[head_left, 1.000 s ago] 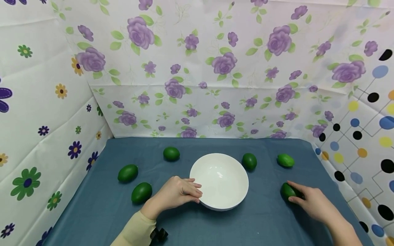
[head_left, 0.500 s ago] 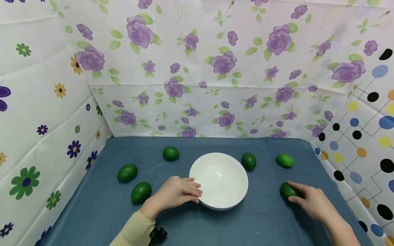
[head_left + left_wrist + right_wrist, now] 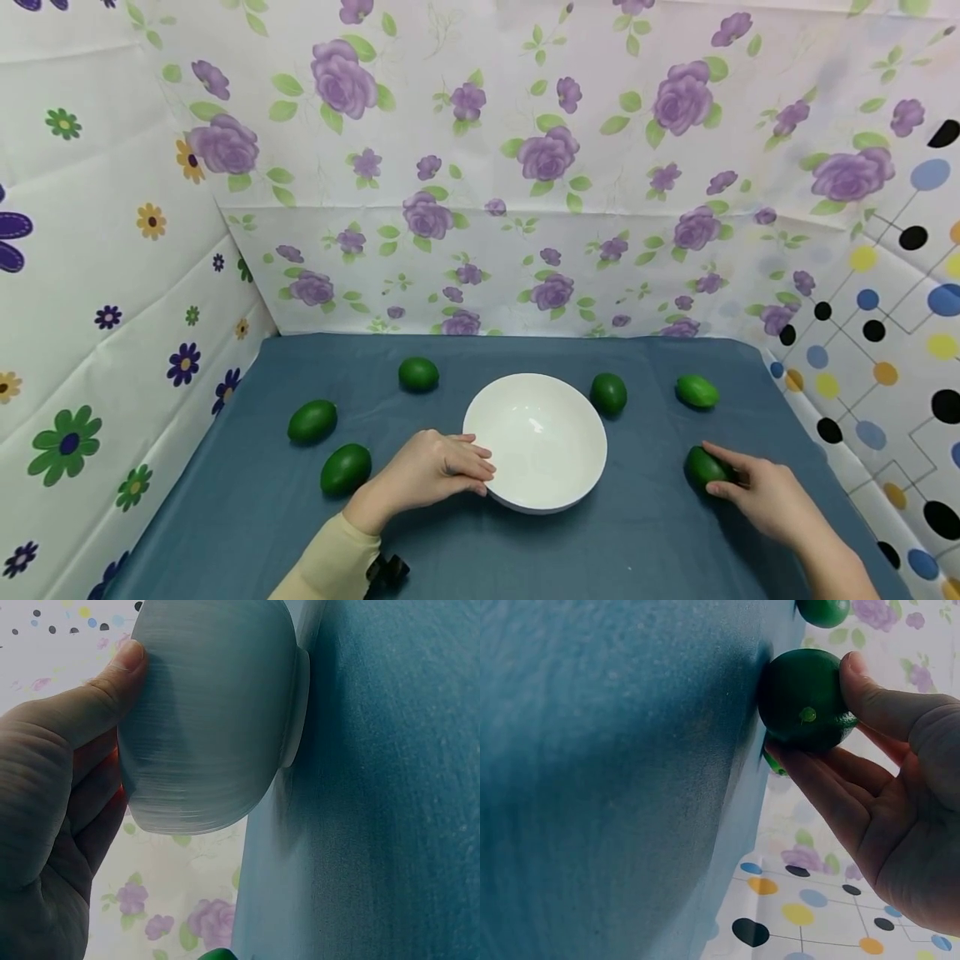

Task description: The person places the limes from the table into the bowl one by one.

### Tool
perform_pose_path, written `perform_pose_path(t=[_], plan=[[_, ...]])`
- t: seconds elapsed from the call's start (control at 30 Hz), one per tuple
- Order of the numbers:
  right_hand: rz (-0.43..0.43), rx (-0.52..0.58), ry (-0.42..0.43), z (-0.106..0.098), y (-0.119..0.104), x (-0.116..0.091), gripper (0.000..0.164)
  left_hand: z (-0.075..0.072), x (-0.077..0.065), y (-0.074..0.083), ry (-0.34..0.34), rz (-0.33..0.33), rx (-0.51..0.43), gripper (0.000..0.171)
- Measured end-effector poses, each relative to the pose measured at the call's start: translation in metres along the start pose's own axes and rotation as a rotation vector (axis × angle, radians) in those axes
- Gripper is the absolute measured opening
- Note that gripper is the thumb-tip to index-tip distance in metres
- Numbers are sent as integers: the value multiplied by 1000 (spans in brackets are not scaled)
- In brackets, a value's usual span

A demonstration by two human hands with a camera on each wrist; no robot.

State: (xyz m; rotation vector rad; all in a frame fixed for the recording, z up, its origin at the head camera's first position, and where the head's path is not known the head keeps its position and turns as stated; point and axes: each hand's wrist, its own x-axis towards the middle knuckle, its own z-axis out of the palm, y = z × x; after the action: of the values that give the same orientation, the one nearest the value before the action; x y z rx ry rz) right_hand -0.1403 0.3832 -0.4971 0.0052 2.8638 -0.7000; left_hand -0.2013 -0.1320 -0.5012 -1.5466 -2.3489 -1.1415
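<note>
A white bowl (image 3: 540,446) stands upright near the middle of the cloth. My left hand (image 3: 429,471) pinches its left rim; the left wrist view has the thumb on the outer wall (image 3: 210,720) and the other fingers partly hidden behind the rim. On the right, my right hand (image 3: 772,496) holds a dark green lime (image 3: 703,468) between thumb and fingers. In the right wrist view this lime (image 3: 801,694) appears against the cloth, its pale stem end showing.
Blue cloth (image 3: 585,558) covers the table. Left of the bowl lie three limes, including a near one (image 3: 346,470) by my left forearm. Another lime (image 3: 608,394) is close to the bowl's right rim, and a brighter one (image 3: 697,391) lies farther right. Patterned sheets (image 3: 480,167) wall the table.
</note>
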Motion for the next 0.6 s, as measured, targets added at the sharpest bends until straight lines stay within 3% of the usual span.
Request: perform_pose_path(t=[0.27, 0.6], plan=[[19, 16, -18, 2, 2, -1, 76, -1, 0, 3, -7, 5, 5, 22], [-23, -45, -27, 1, 4, 3, 87, -2, 1, 2, -14, 3, 27, 25]])
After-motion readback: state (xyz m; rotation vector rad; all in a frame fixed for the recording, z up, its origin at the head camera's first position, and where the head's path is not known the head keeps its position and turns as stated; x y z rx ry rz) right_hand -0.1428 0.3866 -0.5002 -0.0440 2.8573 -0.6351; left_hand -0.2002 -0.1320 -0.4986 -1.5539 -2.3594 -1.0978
